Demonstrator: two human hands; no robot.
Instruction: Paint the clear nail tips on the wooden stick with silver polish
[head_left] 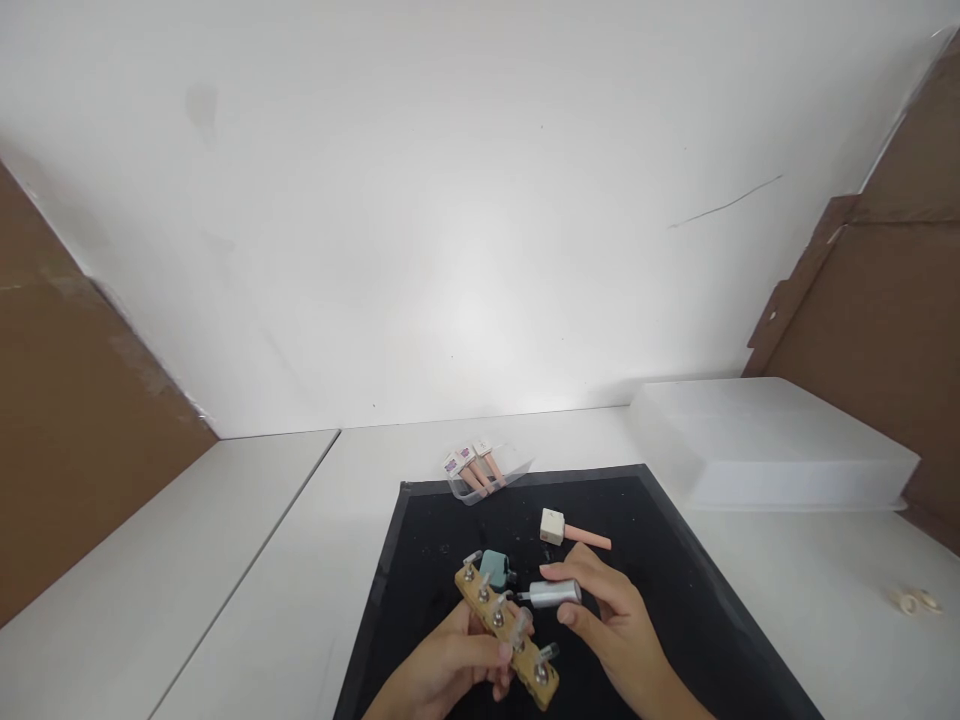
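Observation:
My left hand is closed around a wooden nail-tip stand, tilted over the black mat. Several clear nail tips sit on its round metal posts. Between the thumb and fingers of my right hand is a nail polish brush by its silver cap. The dark brush end points left, close to one of the middle nail tips; whether it touches cannot be made out. Just behind the stand is a teal bottle, partly hidden by it. A white polish bottle with a pink cap lies farther back.
A clear plastic tray holding several pink-capped bottles stands at the mat's back edge. A large white translucent bin sits at the back right. Small beige rings lie far right. Cardboard panels flank the table.

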